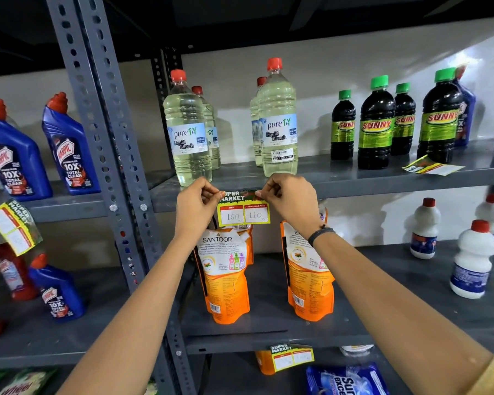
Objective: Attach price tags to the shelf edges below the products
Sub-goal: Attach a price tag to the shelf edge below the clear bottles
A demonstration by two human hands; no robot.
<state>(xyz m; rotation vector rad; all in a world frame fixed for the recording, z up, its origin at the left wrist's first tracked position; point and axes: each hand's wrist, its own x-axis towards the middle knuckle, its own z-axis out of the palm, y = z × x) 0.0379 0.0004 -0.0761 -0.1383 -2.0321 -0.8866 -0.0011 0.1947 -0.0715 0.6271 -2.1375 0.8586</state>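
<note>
Both hands pinched the price tag [243, 210] by its top corners, left hand [198, 205] and right hand [289, 202] level, its long axis along the shelf edge [382, 186] beneath the bleach bottles [278, 121], apparently touching it.

Shelf edge [354, 192]: grey painted metal, matt, smooth; perforated uprights [117, 155] same finish w/ shiny bolts. Price tag [243, 210] at front edge: glossy printed paper, slight curl. Bleach bottles [278, 121]: clear ribbed plastic, glossy, paper-look labels. Pouches [226, 275] on shelf below: shiny flexible plastic film, creased. Wristband [320, 234]: dark, cord-like, matt.
</note>
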